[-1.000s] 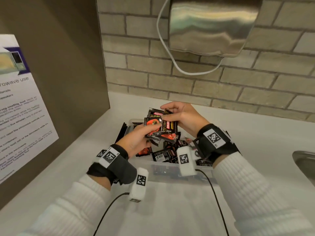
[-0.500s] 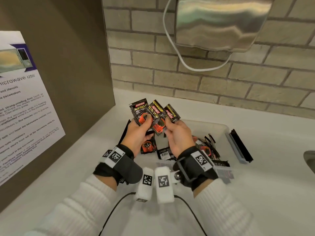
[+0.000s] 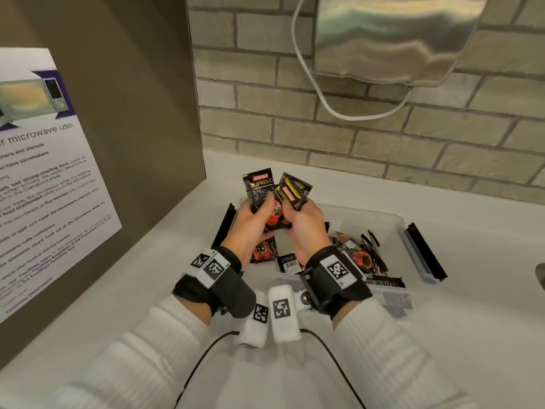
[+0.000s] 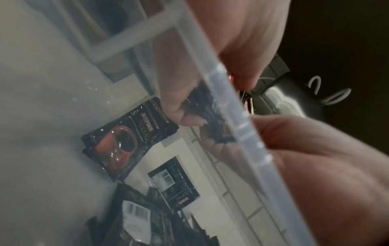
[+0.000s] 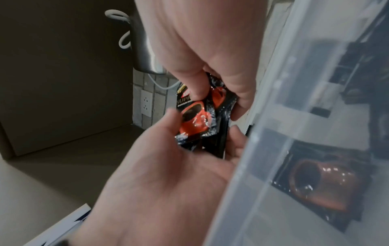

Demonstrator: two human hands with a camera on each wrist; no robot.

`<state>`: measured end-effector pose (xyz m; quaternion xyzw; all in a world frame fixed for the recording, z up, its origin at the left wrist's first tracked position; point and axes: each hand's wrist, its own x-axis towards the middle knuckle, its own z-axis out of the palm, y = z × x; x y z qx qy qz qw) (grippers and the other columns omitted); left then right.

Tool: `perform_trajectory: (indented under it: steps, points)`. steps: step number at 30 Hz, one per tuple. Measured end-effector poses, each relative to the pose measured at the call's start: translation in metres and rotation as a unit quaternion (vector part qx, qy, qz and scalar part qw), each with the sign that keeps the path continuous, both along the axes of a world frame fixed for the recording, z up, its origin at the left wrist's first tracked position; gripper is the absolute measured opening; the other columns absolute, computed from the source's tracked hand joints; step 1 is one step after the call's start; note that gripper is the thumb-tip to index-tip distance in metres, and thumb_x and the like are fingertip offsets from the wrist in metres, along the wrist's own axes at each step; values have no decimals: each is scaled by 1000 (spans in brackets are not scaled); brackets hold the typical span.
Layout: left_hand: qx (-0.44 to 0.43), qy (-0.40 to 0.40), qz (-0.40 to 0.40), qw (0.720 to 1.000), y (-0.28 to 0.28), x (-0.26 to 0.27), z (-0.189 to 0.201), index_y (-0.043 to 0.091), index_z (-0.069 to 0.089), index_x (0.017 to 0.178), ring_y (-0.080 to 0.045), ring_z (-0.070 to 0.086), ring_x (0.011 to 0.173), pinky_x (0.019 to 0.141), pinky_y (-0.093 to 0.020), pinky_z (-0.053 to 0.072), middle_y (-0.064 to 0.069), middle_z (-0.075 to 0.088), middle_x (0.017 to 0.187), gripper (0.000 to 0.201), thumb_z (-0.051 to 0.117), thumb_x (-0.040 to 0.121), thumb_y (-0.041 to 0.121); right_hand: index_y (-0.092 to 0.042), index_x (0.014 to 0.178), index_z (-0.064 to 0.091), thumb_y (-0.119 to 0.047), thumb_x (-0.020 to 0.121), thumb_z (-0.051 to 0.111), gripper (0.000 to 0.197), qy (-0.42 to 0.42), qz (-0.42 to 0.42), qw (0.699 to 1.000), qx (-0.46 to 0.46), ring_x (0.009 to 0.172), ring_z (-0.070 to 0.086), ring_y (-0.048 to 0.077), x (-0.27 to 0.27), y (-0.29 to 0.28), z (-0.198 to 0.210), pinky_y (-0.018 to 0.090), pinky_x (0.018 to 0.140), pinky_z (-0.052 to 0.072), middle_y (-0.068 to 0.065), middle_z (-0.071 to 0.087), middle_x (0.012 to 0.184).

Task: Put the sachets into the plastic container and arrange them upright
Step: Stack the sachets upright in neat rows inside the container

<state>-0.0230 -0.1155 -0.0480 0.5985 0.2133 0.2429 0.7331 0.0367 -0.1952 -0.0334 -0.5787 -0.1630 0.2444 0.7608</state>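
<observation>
1. Held a small fan of black sachets above the left end of the container, both hands meeting on it.
2. Left hand: fingers curled round the lower left of the fan, thumb pressed on the front sachet marked SUPREMO.
3. Right hand: fingers wrapped round the lower right of the same fan, thumb on the orange cup print, also seen in the right wrist view.
4. Fan stood roughly upright, tops spread apart, bottoms gathered between the two palms.
5. Clear container sat on the white worktop, towards its back edge, close to the brick wall.
6. Loose sachets lay in a jumble inside the container, mostly flat or leaning, none stood in a row.
7. One sachet lay face up on the container floor, seen through the clear wall in the left wrist view, with others showing barcodes nearby.
8. Black clips showed on the container's left and right ends.
9. Steel dispenser hung on the wall above, a white cord looped beneath it.
10. Notice about microwave use was stuck on the brown panel at the worktop's left edge.
11. Sink rim just showed at the worktop's right edge.
12. Wore white sleeves and black wrist bands with coded tags on both arms.
</observation>
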Motion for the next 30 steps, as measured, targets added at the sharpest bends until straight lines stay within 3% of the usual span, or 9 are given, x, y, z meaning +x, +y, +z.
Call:
perform_trajectory:
  steps: [3, 6, 10, 13, 17, 19, 22, 26, 30]
  points:
    - [-70, -18, 44, 996, 3, 1, 3, 17, 49, 127, -19, 61, 106, 79, -33, 50, -7, 63, 120, 38, 40, 98, 40, -11, 103, 54, 0, 93, 48, 16, 9, -6, 1000, -17, 105, 61, 27, 8, -4, 2, 48, 99, 46, 17, 63, 117]
    - [-47, -23, 118, 992, 6, -1, 3, 16, 58, 110, -25, 61, 106, 89, -41, 49, -10, 65, 115, 23, 45, 97, 30, -12, 114, 49, 4, 93, 43, 27, 35, -75, 996, -15, 103, 60, 25, 18, -12, 0, 47, 95, 48, 13, 60, 116]
    - [214, 4, 194, 957, 1, -2, 8, 17, 55, 72, -15, 50, 79, 79, -22, 42, -3, 53, 87, 21, 57, 91, 25, -22, 110, 45, -6, 97, 40, 21, 9, -96, 995, -33, 95, 62, 21, 19, -15, -1, 44, 81, 55, 1, 59, 100]
    - [408, -11, 228, 884, -1, -4, 14, 9, 63, 84, -1, 44, 76, 73, 0, 32, -1, 46, 93, 10, 61, 89, 18, -21, 115, 44, -15, 100, 36, 17, -19, -56, 998, -32, 101, 63, 26, 7, -10, -1, 48, 76, 57, 3, 59, 108]
    - [538, 0, 141, 831, -6, -4, 13, 6, 70, 96, -14, 50, 95, 84, -18, 43, -3, 48, 103, 17, 61, 89, 19, -18, 117, 46, -19, 102, 33, 20, -31, -29, 999, 22, 106, 61, 27, 0, -4, -4, 53, 92, 50, 10, 61, 112]
    - [548, 18, 111, 829, -11, -5, 13, 9, 70, 102, -21, 47, 104, 88, -31, 44, -6, 46, 109, 21, 59, 90, 22, -13, 123, 44, -26, 102, 30, 29, 5, 7, 997, 81, 112, 57, 25, -2, -4, -2, 48, 98, 47, 12, 59, 117]
    - [538, 34, 95, 837, -18, -6, 16, 14, 66, 111, -17, 37, 110, 92, -24, 35, -3, 40, 116, 25, 53, 93, 25, -10, 135, 38, -47, 96, 31, 54, 29, 53, 989, 132, 121, 54, 21, -4, -7, 0, 32, 94, 49, 15, 54, 131]
    - [570, 80, 88, 813, -23, -6, 20, 14, 58, 119, -19, 34, 111, 93, -37, 42, -5, 35, 122, 30, 43, 97, 27, -10, 137, 35, -58, 75, 55, 80, 9, 90, 987, 134, 123, 53, 22, -6, -11, -2, 38, 106, 41, 14, 52, 134]
    - [568, 109, 91, 811, -25, -8, 23, 16, 52, 121, -20, 34, 107, 90, -38, 44, -5, 33, 121, 29, 43, 93, 15, -14, 134, 36, -32, 89, 54, 52, -12, 122, 986, 112, 121, 54, 18, -7, -10, -5, 37, 104, 43, 8, 53, 133]
